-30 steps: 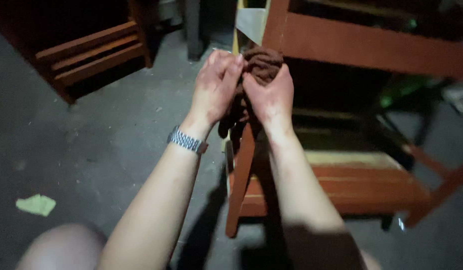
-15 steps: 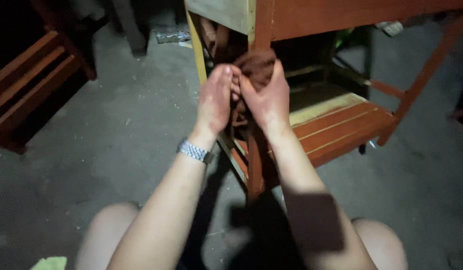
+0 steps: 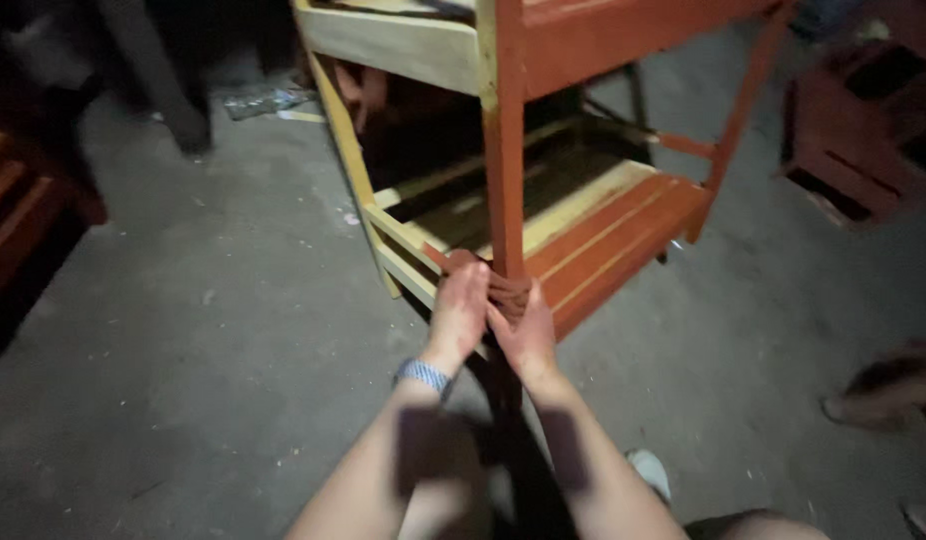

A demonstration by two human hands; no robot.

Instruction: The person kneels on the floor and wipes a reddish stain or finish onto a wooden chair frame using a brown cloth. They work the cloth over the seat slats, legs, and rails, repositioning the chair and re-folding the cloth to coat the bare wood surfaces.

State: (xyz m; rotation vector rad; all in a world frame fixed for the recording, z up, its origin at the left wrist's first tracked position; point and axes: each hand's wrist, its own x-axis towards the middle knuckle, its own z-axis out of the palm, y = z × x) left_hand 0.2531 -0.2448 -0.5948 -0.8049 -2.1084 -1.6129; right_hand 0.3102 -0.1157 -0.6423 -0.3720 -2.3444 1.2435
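Observation:
My left hand (image 3: 459, 308) and my right hand (image 3: 528, 335) press together around a dark red-brown cloth (image 3: 505, 290), wrapped on the red-stained front leg (image 3: 503, 160) of a wooden stand. The hands sit low on the leg, level with the lower slatted shelf (image 3: 603, 235). A metal watch band (image 3: 423, 375) is on my left wrist. The cloth is mostly hidden under my fingers.
The stand's left leg (image 3: 348, 140) and top rail (image 3: 393, 45) are bare pale wood; the right side is red. Red wooden furniture stands at left (image 3: 23, 215) and at far right (image 3: 853, 130). Another person's foot (image 3: 883, 390) shows at right. The floor is grey concrete.
Both hands with the cloth have slid down the leg, from near the top rail to the level of the lower shelf. The view has tilted and pulled back.

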